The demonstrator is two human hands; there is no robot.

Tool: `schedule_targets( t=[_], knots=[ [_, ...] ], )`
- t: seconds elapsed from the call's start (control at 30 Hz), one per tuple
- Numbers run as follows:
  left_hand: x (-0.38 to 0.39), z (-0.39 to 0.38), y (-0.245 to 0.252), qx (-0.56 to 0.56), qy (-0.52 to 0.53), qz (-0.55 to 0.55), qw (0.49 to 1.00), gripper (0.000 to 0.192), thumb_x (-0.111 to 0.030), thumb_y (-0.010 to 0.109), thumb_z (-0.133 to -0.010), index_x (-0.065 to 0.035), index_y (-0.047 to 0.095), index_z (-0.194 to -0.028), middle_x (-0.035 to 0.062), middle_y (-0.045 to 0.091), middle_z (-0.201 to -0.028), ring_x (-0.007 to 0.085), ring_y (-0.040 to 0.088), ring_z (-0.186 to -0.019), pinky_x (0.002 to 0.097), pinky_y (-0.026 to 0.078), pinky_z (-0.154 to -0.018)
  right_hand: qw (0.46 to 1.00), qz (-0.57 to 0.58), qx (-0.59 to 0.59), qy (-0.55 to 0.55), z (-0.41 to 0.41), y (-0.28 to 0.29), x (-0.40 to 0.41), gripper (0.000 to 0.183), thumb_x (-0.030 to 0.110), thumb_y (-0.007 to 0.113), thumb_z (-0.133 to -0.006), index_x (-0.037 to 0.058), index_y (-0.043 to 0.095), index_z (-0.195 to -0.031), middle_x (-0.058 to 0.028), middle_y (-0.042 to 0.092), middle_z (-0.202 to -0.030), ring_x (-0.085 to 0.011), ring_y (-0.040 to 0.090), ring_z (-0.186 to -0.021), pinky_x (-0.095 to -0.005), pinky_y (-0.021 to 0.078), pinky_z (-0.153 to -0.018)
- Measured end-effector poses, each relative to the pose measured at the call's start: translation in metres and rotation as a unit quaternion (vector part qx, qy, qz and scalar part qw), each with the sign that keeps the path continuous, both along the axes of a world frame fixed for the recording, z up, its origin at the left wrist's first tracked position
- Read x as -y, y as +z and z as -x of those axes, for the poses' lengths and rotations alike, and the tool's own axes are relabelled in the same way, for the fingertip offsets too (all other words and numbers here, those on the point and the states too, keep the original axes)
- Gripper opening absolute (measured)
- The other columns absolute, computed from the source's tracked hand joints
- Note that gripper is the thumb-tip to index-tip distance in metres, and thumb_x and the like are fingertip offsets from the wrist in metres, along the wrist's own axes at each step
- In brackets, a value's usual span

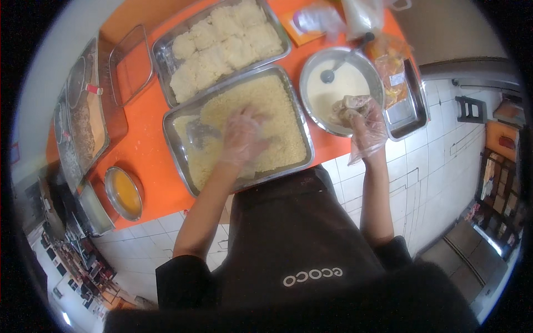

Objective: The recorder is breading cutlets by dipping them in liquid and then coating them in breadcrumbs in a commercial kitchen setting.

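Observation:
My left hand (pixel 243 135), in a clear plastic glove, is in the pale breadcrumb-like coating in a rectangular metal tray (pixel 309 143). It is blurred, and its fingers look spread over the crumbs. At the near right rim of a round metal bowl (pixel 306 106) is my right hand (pixel 368 125), gloved too, pinching a crumpled, batter-wet piece (pixel 352 109) that I cannot identify. Cream-coloured batter (pixel 339 89) fills the bowl's lower part, and a dark-headed ladle (pixel 327 76) leans in it. Behind the crumbs, a second metal tray (pixel 162 79) holds several crumb-coated pieces (pixel 225 45) side by side.
On the orange table (pixel 154 166) are a wire basket (pixel 131 66) and a small metal bowl of orange-yellow liquid (pixel 125 193) at left. Right of the batter stand a bag of orange-coloured food (pixel 391 75) and a metal tray (pixel 406 123). Plastic bags (pixel 320 21) lie behind.

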State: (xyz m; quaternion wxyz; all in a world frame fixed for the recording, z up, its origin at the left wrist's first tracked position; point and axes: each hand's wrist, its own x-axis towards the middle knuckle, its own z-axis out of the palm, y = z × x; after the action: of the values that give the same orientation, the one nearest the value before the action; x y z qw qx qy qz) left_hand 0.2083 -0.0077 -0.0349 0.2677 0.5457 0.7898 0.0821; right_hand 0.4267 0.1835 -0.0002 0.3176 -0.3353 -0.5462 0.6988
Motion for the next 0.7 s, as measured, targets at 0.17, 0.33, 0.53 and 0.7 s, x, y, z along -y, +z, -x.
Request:
schedule_targets(
  t=[0.17, 0.33, 0.53, 0.7],
  knots=[
    [0.020, -0.015, -0.030, -0.176, 0.064, -0.037, 0.982, 0.089, -0.059, 0.066, -0.079, -0.0149, 0.038, -0.150, 0.0196, 0.032, -0.153, 0.0409, 0.025, -0.142, 0.0546, 0.017, -0.118, 1.000, 0.006, 0.011, 0.013, 0.003, -0.002, 0.001, 0.025, -0.007, 0.052, -0.091, 0.0020, 0.059, -0.112, -0.0070, 0.064, -0.106, -0.0137, 0.063, -0.097, -0.0286, 0.0531, -0.086],
    [0.039, -0.008, -0.024, -0.140, 0.093, -0.113, 0.979, 0.093, -0.060, 0.067, -0.078, -0.0116, 0.034, -0.151, 0.0222, 0.026, -0.155, 0.0441, 0.018, -0.144, 0.0554, 0.013, -0.119, 0.999, 0.049, -0.003, 0.006, 0.013, -0.002, -0.002, 0.022, -0.006, 0.051, -0.091, 0.0005, 0.058, -0.110, -0.0070, 0.064, -0.104, -0.0144, 0.064, -0.094, -0.0297, 0.0549, -0.084],
    [0.124, 0.009, -0.031, -0.155, 0.114, -0.040, 0.981, 0.099, -0.064, 0.068, -0.074, -0.0036, 0.039, -0.147, 0.0224, 0.029, -0.153, 0.0395, 0.022, -0.143, 0.0528, 0.014, -0.117, 0.999, 0.017, 0.035, 0.000, 0.011, -0.011, -0.013, 0.024, -0.006, 0.049, -0.089, 0.0000, 0.058, -0.110, -0.0075, 0.064, -0.104, -0.0153, 0.064, -0.094, -0.0303, 0.0560, -0.084],
    [0.153, 0.037, -0.063, 0.044, 0.230, -0.101, 0.967, 0.078, -0.042, 0.075, -0.073, -0.0028, 0.049, -0.136, 0.0180, 0.049, -0.137, 0.0357, 0.040, -0.132, 0.0498, 0.027, -0.113, 1.000, 0.009, 0.024, 0.014, 0.020, -0.012, -0.014, 0.025, -0.006, 0.050, -0.089, 0.0008, 0.059, -0.111, -0.0074, 0.064, -0.105, -0.0156, 0.064, -0.095, -0.0308, 0.0557, -0.085]
  ],
)
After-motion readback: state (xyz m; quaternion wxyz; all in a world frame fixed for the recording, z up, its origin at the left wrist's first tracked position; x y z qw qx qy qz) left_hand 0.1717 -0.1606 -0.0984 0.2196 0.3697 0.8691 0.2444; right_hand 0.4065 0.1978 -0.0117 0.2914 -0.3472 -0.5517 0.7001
